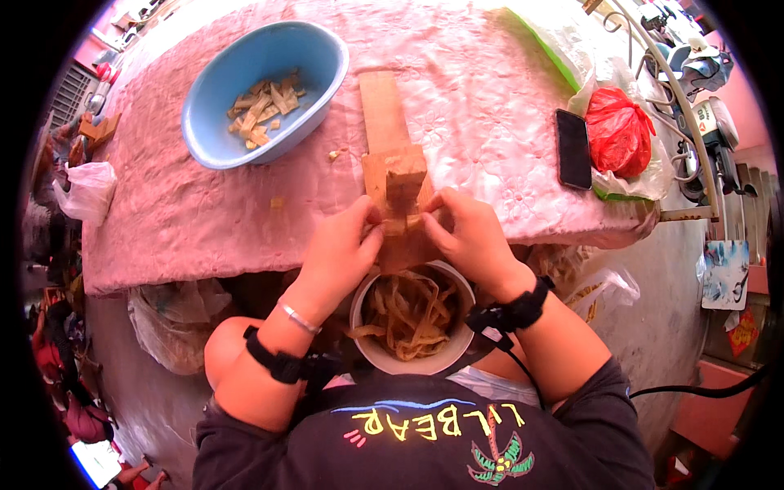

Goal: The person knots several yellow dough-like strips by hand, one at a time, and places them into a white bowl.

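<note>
Well, at the centre the right hand [474, 238] has thumb and finger together, apparently pinching a narrow strip [412, 221] at the near end of a wooden block [406, 173]; the left hand [341, 247] has its fingertips drawn close on the other side, though whether its grip holds the strip too cannot be told. The step looks like working that strip at the block, and the next move seems to call for steady, aligned fingertips. A plank [382, 102] runs beyond the block over a pink quilted cloth [482, 167]. Below sits a pale bucket [398, 366] of long brown strips [412, 314]; farther left, a blue basin [302, 57] holds short pieces [261, 110].
</note>
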`<state>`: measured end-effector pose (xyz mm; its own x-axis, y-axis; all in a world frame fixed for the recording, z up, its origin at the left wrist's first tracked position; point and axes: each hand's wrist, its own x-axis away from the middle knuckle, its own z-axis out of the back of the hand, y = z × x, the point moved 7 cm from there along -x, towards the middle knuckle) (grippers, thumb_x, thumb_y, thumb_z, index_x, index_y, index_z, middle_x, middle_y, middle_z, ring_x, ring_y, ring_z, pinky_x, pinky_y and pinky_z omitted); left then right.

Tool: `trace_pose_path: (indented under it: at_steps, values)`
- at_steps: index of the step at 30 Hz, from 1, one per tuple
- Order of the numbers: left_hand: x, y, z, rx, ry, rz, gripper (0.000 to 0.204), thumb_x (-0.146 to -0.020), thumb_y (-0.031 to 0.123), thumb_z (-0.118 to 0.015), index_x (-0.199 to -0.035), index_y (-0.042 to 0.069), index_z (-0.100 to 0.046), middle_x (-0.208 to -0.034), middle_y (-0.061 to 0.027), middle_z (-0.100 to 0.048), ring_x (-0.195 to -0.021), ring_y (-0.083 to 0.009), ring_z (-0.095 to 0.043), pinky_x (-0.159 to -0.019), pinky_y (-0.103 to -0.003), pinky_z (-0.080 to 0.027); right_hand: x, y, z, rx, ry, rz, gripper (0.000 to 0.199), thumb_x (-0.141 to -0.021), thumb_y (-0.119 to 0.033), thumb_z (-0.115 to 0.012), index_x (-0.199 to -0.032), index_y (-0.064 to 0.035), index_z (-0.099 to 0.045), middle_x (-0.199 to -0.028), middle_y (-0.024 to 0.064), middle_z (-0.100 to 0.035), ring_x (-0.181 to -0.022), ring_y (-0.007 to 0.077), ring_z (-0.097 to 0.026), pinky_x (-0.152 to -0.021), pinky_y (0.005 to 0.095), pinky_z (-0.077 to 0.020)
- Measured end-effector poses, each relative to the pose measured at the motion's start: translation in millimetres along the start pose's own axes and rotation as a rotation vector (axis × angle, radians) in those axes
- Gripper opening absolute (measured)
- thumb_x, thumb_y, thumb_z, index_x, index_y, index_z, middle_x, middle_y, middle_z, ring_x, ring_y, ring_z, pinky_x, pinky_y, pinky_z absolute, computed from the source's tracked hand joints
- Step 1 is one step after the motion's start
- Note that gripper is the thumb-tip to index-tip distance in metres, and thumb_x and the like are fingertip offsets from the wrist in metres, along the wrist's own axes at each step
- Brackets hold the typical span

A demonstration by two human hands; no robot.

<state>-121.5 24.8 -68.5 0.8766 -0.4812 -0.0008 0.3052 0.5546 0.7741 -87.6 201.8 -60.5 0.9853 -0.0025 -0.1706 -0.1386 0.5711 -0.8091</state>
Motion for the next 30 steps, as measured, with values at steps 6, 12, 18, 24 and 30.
trace_pose_path:
  at_steps: [6,12,18,24,30]
  values:
    - [16.5,12.1,18.1,0.497,-0.032,0.178,0.013,-0.094,0.006,-0.055,-0.106,0.001,-0.056,-0.085,-0.0126,-0.065,-0.079,-0.0185,-0.064,-0.07,-0.032,-0.05,16.2,-22.4,20.0,-0.001,-0.244,0.063,0.021,-0.084,-0.022,-0.074,-0.093,-0.0035,-0.068,-0.086,0.0156,-0.067,-0.086,0.0301,-0.065,-0.076,0.0371,-0.0501]
    - [39.1,61.8,0.3,0.922,-0.249,0.075,0.041,-0.1,0.009,-0.052,-0.138,0.007,-0.037,-0.103,-0.0062,-0.063,-0.086,-0.0066,-0.056,-0.077,-0.022,-0.045,44.6,-68.4,-3.0,-0.257,-0.125,0.176,0.029,-0.093,-0.016,-0.064,-0.119,-0.0028,-0.063,-0.127,0.0155,-0.058,-0.117,0.0299,-0.055,-0.1,0.0391,-0.0422]
    - [44.8,66.1,-1.0,0.927,-0.198,0.124,0.052,-0.095,0.01,-0.061,-0.142,0.006,-0.038,-0.083,-0.0018,-0.062,-0.068,-0.0054,-0.052,-0.062,-0.021,-0.043,50.8,-64.5,-10.6,-1.209,-0.146,-0.325,0.033,-0.106,-0.023,-0.042,-0.125,0.0019,-0.053,-0.111,0.0153,-0.066,-0.104,0.0222,-0.063,-0.099,0.0327,-0.0448]
    - [33.4,64.4,35.0,0.412,-0.112,-0.027,0.041,-0.087,0.015,-0.071,-0.125,0.01,-0.056,-0.059,-0.0021,-0.051,-0.05,-0.011,-0.049,-0.051,-0.027,-0.04,36.0,-50.8,14.3,-0.277,-0.522,-0.138,0.027,-0.099,-0.026,-0.052,-0.11,-0.0017,-0.057,-0.08,0.0096,-0.06,-0.066,0.0226,-0.06,-0.065,0.0387,-0.0516]
    - [31.4,108.1,8.3,0.237,-0.137,-0.505,0.035,-0.081,0.016,-0.074,-0.113,0.006,-0.065,-0.105,-0.0132,-0.06,-0.101,-0.0273,-0.06,-0.087,-0.033,-0.048,96.0,-84.7,-48.0,-0.604,-0.83,0.103,0.023,-0.1,-0.019,-0.05,-0.109,-0.0001,-0.06,-0.085,0.011,-0.063,-0.08,0.0214,-0.062,-0.074,0.0335,-0.0488]
